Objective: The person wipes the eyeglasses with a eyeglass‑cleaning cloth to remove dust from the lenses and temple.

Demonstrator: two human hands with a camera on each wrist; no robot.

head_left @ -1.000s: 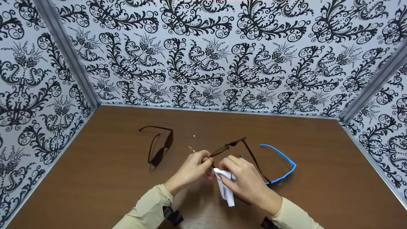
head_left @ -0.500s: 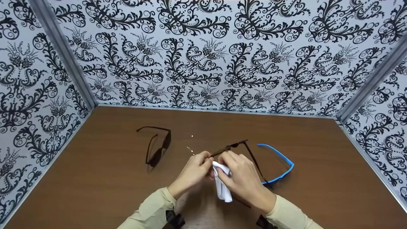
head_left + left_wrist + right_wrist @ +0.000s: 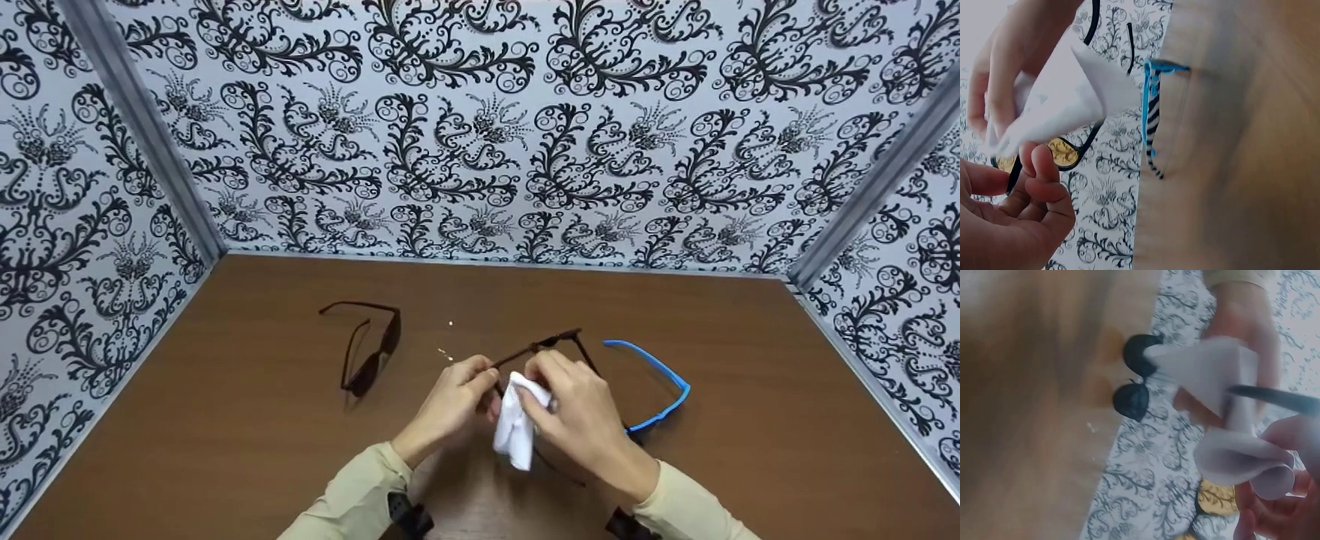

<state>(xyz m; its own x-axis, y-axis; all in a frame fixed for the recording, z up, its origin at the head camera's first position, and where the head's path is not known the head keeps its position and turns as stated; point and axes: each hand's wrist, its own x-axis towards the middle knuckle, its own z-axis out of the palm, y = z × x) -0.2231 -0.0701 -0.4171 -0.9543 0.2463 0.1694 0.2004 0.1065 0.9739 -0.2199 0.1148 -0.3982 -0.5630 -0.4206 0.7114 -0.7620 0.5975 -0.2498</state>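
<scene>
My left hand (image 3: 454,394) pinches the dark frame of a pair of glasses (image 3: 556,340) near one end. In the left wrist view, those glasses have an amber lens (image 3: 1064,153). My right hand (image 3: 581,409) grips a folded white cloth (image 3: 514,431) between thumb and fingers, right beside the left fingertips. The cloth hangs down and covers part of the frame; whether it touches a lens is hidden. One temple of the held glasses runs behind the right hand.
Dark sunglasses (image 3: 366,375) lie with temples unfolded on the brown table (image 3: 255,375), left of the hands. Blue-framed glasses (image 3: 684,388) with a zebra-striped temple (image 3: 1153,115) lie to the right. Small shiny bits (image 3: 445,354) lie beyond the left hand. Patterned walls (image 3: 480,150) enclose the table.
The hanging end of the cloth has swung left, and the right fingers have shifted against the frame. My left hand keeps its pinch on the glasses. The other glasses stay where they lie.
</scene>
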